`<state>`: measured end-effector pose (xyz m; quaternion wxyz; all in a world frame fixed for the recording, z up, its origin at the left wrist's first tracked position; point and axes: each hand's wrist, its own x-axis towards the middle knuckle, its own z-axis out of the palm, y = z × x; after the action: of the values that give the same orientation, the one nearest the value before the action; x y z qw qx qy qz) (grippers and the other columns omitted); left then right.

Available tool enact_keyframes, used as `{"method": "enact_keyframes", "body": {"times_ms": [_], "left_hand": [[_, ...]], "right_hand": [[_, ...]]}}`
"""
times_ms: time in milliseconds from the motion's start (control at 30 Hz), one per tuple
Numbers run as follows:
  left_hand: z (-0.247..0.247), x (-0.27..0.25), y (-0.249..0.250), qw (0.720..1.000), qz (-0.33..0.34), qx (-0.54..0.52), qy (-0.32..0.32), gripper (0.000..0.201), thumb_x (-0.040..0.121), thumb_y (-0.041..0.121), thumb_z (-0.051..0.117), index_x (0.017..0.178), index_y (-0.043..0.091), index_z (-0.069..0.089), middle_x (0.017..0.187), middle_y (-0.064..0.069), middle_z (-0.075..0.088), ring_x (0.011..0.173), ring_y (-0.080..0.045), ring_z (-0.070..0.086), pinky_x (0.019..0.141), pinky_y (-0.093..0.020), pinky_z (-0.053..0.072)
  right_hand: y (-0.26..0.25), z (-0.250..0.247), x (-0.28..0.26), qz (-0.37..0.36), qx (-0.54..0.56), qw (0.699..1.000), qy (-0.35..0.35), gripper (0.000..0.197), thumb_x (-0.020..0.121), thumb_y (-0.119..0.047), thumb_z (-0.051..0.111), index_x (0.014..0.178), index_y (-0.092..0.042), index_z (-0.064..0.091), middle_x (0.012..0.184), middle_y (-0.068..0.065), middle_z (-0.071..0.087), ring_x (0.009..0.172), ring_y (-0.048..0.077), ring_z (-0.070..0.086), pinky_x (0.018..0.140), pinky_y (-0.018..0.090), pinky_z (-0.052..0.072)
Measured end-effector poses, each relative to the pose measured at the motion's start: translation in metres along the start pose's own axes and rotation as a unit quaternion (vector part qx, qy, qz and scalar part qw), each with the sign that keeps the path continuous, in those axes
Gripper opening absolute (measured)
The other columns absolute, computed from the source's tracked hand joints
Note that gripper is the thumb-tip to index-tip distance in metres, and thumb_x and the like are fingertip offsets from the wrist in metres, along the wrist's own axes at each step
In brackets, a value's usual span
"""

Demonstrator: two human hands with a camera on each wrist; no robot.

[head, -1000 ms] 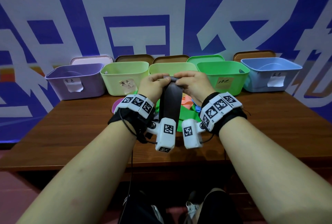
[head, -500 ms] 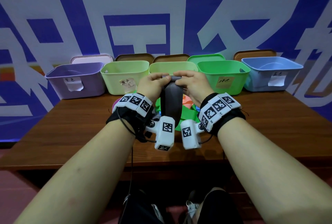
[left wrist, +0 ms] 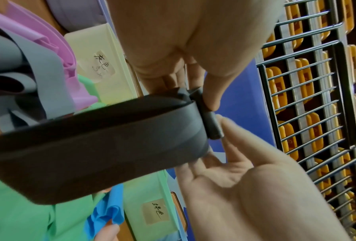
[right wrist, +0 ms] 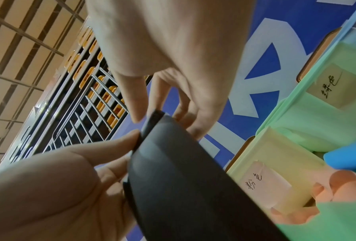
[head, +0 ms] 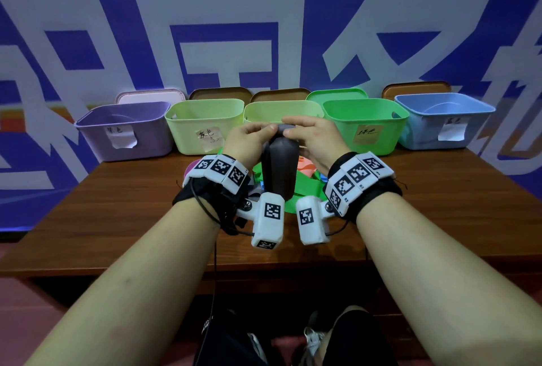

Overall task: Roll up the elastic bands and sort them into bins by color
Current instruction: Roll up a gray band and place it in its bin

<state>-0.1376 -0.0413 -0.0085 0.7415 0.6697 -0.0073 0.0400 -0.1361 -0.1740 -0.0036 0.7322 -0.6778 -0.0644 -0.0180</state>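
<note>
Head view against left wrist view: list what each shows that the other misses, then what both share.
Only the head view shows the whole row of bins, including the purple bin and blue bin, plus the table. Only the left wrist view shows the small rolled start of the dark band, pinched at the fingertips, and a wire rack behind. Both show the left hand and right hand gripping the dark band, and the green band beneath.
</note>
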Motion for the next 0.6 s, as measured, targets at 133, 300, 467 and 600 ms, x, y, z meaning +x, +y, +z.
{"method": "enact_keyframes", "body": {"times_ms": [133,300,467,600], "left_hand": [[0.0,0.002,-0.001,1.0,0.002,0.008,0.015,0.011,0.086,0.006,0.066,0.094,0.012,0.064,0.101,-0.019,0.064,0.09,-0.029,0.061,0.092,-0.045,0.048],[0.002,-0.003,0.001,1.0,0.006,-0.017,0.006,0.018,0.087,0.003,0.063,0.106,0.006,0.061,0.106,-0.02,0.064,0.093,-0.028,0.062,0.092,-0.043,0.05],[0.001,-0.008,0.0,0.999,0.03,-0.001,-0.013,0.007,0.088,0.008,0.064,0.095,0.009,0.065,0.095,-0.016,0.067,0.088,-0.028,0.063,0.09,-0.045,0.05],[-0.004,-0.004,-0.002,0.998,0.026,0.036,0.033,0.03,0.064,0.048,0.074,0.072,0.019,0.074,0.085,-0.012,0.073,0.087,-0.031,0.068,0.092,-0.049,0.051]], "right_hand": [[0.002,0.002,0.002,0.007,-0.019,1.0,0.019,0.023,0.093,-0.027,0.059,0.115,-0.021,0.064,0.11,0.006,0.067,0.095,0.022,0.064,0.086,0.042,0.053],[0.009,0.004,0.007,-0.023,-0.067,0.997,0.035,0.011,0.089,-0.026,0.063,0.089,-0.02,0.073,0.101,0.01,0.072,0.096,0.028,0.067,0.094,0.05,0.051],[0.004,0.007,0.003,-0.021,-0.038,0.998,0.044,0.02,0.09,-0.029,0.064,0.077,-0.016,0.073,0.085,0.01,0.071,0.081,0.024,0.066,0.087,0.044,0.051],[-0.001,0.008,-0.003,-0.005,-0.017,1.0,0.009,0.009,0.091,-0.016,0.061,0.096,-0.015,0.069,0.101,0.013,0.067,0.086,0.022,0.062,0.078,0.037,0.051]]}}
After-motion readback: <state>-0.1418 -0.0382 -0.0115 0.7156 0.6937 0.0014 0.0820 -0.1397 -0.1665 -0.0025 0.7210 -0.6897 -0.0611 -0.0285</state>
